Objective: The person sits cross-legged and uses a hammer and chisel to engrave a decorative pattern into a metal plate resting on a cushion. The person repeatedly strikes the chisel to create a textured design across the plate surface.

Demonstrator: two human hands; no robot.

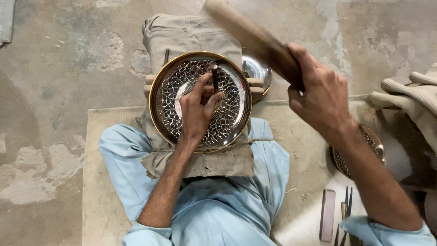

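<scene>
A round metal plate (pixel 236 95) with a brass rim and an engraved net pattern lies on a cloth-covered block in my lap. My left hand (pixel 196 109) rests on the plate and holds a thin dark chisel (pixel 214 75) upright on its surface. My right hand (pixel 318 95) is raised to the right of the plate, gripping a wooden mallet (pixel 250 36) whose blurred head points up and to the left, above the chisel.
A second engraved plate (pixel 378 146) lies on the mat at the right, partly behind my right arm. A small shiny metal bowl (pixel 257 68) sits behind the plate. Several thin tools (pixel 346 205) and a flat bar (pixel 327 221) lie at lower right. Folded cloth (pixel 409 95) lies far right.
</scene>
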